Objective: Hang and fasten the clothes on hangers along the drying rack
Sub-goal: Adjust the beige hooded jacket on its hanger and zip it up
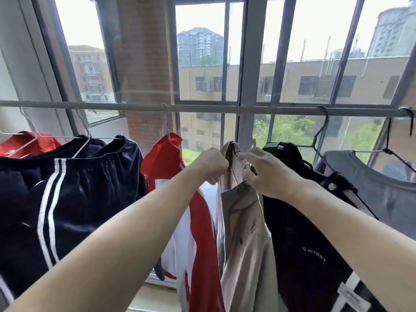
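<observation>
While both hands work at the top of the beige cotton shirt (244, 233), it hangs from the long grey metal rail (202, 108), between the red and white jersey (198, 212) just left of the grip and the black printed garment (310, 244) just right of it. The left hand (212, 165) is clenched round the shirt's upper edge, knuckles up, pinching fabric at the collar. The right hand (262, 171) comes in from the other side, its fingers (245, 156) curled onto the same edge at what looks like a button or placket; whether a button is actually caught between them cannot be told.

Doing this well probably means keeping the left-hand pinch firm so the cloth stays taut while the right hand feeds the fastening through, and holding the collar level so the shirt does not slip off its hanger, which is hidden behind the fabric.

Both forearms reach forward and up from the lower corners, bare, converging just below the rail, wrists nearly straight. Farther left of the grip hang navy striped shorts (74, 194) on a white wire hanger (83, 140); farther right, a grey T-shirt (378, 188) on a black wire hanger (319, 136).
</observation>
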